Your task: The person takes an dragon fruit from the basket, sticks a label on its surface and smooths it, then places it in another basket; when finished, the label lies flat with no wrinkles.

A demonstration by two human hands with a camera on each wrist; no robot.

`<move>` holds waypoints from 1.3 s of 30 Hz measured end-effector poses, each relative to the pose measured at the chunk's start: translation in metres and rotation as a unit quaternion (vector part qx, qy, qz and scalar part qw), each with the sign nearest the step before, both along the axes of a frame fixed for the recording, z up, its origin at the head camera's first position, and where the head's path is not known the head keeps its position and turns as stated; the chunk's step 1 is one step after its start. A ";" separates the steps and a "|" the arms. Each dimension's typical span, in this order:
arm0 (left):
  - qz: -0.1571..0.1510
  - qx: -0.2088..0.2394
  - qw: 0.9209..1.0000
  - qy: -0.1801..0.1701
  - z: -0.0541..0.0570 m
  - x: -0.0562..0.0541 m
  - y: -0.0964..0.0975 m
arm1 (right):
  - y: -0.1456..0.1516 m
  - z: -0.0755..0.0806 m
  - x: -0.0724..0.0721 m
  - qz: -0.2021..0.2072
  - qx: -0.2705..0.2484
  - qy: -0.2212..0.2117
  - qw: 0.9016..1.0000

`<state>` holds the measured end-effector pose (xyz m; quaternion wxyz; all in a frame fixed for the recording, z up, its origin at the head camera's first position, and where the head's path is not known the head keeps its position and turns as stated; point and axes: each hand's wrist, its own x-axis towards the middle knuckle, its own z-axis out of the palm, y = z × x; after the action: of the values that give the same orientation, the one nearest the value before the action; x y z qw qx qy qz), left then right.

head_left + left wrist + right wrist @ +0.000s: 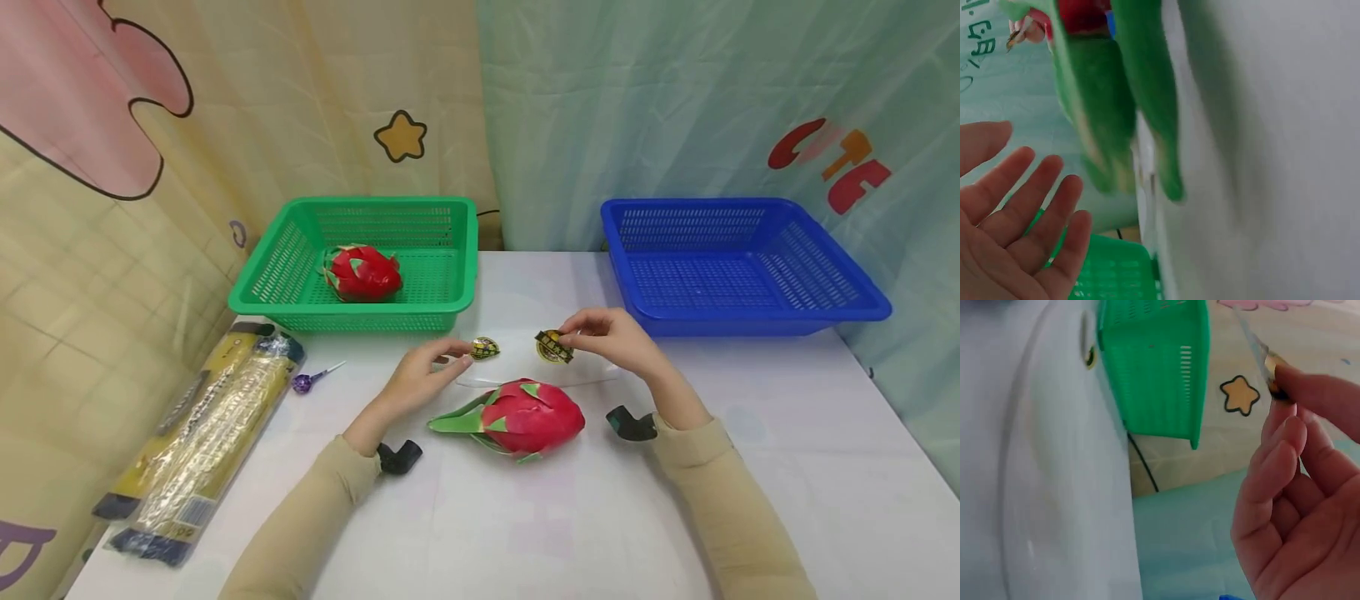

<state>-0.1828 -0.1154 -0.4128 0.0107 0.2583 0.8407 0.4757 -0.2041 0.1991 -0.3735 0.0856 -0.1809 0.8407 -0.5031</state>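
My right hand (pixel 611 337) pinches a round yellow-and-black sticker (pixel 554 346) between thumb and index finger; the right wrist view shows the sticker (pixel 1270 365) nearly edge-on. My left hand (pixel 423 379) has its fingers loosely extended beside a second yellow-and-black sticker (pixel 484 348), and its palm (pixel 997 256) holds nothing. Both stickers overlap a clear plastic sheet (pixel 513 367) in the head view. Just in front of that sheet, a red dragon fruit (pixel 534 417) lies on its side between the forearms, its long green stem end pointing left.
At the back left, a green basket (pixel 360 319) contains another dragon fruit (pixel 363 273). A blue basket (pixel 757 315) stands at the back right. Plastic-wrapped yellow packages (pixel 202 442) and a purple lollipop (pixel 303 383) lie on the left of the white table (pixel 585 525).
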 end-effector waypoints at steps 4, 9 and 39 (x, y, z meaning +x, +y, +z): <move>-0.034 0.007 0.997 0.062 0.014 0.017 0.011 | 0.003 0.012 0.011 0.103 -0.061 -0.039 0.992; -0.108 -0.075 0.975 0.178 0.022 0.036 0.025 | -0.002 0.016 0.019 0.225 -0.102 -0.049 0.968; -0.104 -0.155 0.971 0.151 0.016 0.039 0.033 | -0.023 0.013 0.027 0.249 -0.034 -0.032 0.967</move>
<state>-0.1433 -0.0825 -0.3964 -0.0274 0.4086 0.8644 0.2916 -0.1767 0.1761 -0.3603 0.2285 -0.3712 0.7484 -0.4998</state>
